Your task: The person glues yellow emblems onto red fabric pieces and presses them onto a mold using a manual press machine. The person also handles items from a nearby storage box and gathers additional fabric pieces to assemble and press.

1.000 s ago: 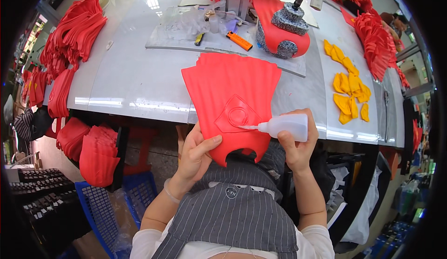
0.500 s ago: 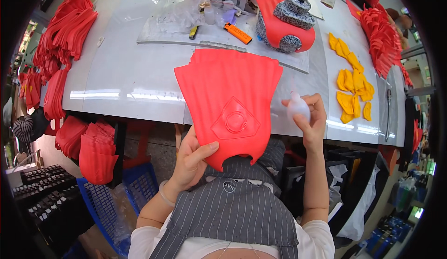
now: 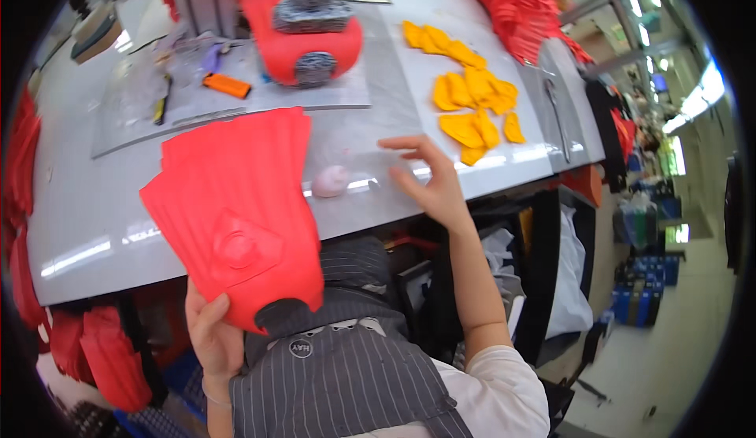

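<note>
Your right hand has just let go of the white squeeze bottle; half a second ago you had it in your fingers. Now it's on the worktop, left of that hand and well apart from it. Right fingers are loosely spread, nothing in them, pointing left. Meaning: bottle work on this piece looks paused or finished, and that hand is free. Your view has also swung to the right.

Left hand hasn't given up the red molded piece: thumb on the front face, fingers tucked behind, gripping the lower edge near the notch. The piece spreads ahead of that hand, its raised diamond and ring facing you. From your right hand, it sits off to the left, past the bottle.

Yellow pieces lie just ahead of your right hand and slightly right, untouched. Bottle's blurred; probably upright, but can't tell for sure. Same blur hides whether the ring carries any liquid.
</note>
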A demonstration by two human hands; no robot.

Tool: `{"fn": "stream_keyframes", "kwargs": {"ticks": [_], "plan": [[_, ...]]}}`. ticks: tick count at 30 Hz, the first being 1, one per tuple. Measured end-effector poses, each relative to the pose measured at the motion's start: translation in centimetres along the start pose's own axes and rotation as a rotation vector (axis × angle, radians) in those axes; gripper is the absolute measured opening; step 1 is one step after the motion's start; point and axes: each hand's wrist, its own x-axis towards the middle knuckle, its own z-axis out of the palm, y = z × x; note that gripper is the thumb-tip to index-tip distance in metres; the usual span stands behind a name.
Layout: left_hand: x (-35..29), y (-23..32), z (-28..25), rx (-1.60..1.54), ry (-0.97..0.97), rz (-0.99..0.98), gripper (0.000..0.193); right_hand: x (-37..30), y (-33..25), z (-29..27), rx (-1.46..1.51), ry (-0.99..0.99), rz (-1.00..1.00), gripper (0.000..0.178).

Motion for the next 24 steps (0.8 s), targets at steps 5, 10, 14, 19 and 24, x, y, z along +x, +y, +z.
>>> {"fn": "stream_keyframes", "kwargs": {"ticks": [5, 10, 14, 19, 24], "plan": [[-0.7, -0.2, 0.5, 0.003, -0.010, 0.022, 0.062, -2.5, 3.6, -8.2, -0.444, 0.305, 0.125, 0.031], [-1.9, 0.7, 0.5, -0.018, -0.022, 0.053, 0.062, -0.6, 3.4, -8.1, -1.157, 0.176, -0.018, 0.035], [-2.8, 2.1, -1.2, -0.070, 0.003, 0.064, 0.063, 0.3, 0.6, -6.9, -1.111, 0.213, 0.034, 0.045], [-5.2, 2.6, -3.9, -0.115, -0.035, 0.021, 0.064, -0.8, -10.1, -1.6, -0.256, 0.592, -0.255, 0.039], [-6.2, 2.8, -5.2, -0.138, -0.068, 0.001, 0.062, -5.0, -14.6, 4.6, 0.189, 0.398, -0.255, 0.037]]}}
